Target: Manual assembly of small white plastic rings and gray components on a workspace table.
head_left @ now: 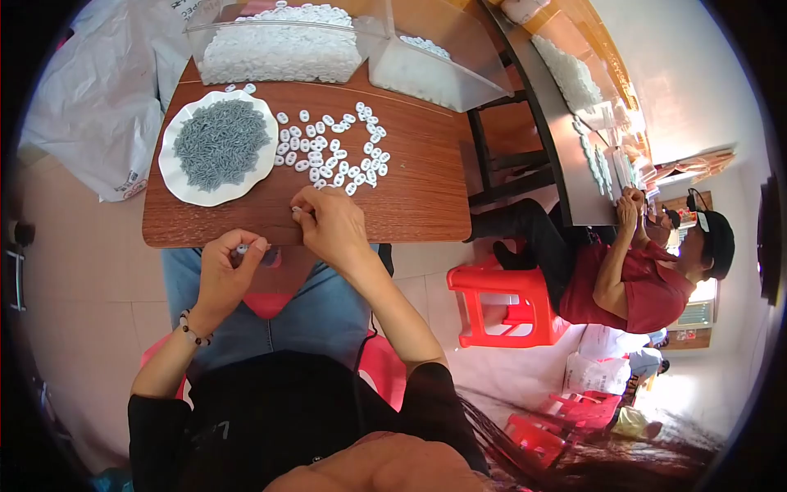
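While a small white oval piece [243, 248] is pinched between the thumb and forefinger of the left hand [228, 275] just off the near edge of the wooden desk [410, 197], another white piece [297, 212] is nipped at the fingertips of the right hand [334, 225], which rests on the desk's near edge. A scatter of loose white oval pieces [332, 153] is spread across the middle of the desk, just beyond the right hand, and a white scalloped plate [176, 176] heaped with small grey pins [220, 141] is set to the left of them. Two clear plastic tubs [279, 45], well filled with more white pieces, are stood along the far edge. The step appears to be one of fine fitting, and it is judged best done with both pieces kept close together over the desk rather than over the lap, so that a slip is caught by the wood. A light, steady pinch is advised, since the pieces are small and smooth-looking. At a second desk [574, 164] to the right, another seated person [648, 279] in a red shirt is seen at similar work beside a red plastic stool [500, 303].
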Motion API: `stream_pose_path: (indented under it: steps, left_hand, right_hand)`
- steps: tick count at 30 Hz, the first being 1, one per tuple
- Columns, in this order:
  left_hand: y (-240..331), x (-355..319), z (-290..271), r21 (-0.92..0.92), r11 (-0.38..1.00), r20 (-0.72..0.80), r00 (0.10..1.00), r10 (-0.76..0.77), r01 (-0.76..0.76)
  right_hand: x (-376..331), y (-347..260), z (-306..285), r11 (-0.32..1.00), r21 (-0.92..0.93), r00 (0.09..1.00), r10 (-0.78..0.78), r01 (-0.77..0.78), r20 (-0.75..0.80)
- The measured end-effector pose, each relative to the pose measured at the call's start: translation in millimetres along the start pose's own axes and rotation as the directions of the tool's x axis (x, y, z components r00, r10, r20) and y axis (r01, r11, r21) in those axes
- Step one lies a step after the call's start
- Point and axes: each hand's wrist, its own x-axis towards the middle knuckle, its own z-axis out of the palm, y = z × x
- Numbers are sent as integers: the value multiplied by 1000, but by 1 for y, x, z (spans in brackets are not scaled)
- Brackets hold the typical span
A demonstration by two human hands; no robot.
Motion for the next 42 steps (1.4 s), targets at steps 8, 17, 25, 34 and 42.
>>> stream_pose_path:
  steps: [8,17,25,34,42]
  left_hand:
    - [9,-3,-5,-54,990,-86,988,126,-131]
    - [21,-2,-3,-197,979,-14,998,54,-55]
    - [18,-4,-1,-230,972,-8,999,41,-42]
    - [14,-2,-1,-232,972,6,999,47,-44]
    - [18,-2,-2,-207,978,27,1000,14,-8]
  right_hand:
    - [-10,-8,-6,931,361,998,64,-57,-7]
    - [-28,-33,-19,521,822,973,124,-231,195]
    - [-29,-29,-13,595,779,979,98,-200,177]
    - [-29,-27,-9,570,796,979,92,-201,182]
    - [-30,-22,-6,607,769,978,80,-199,190]
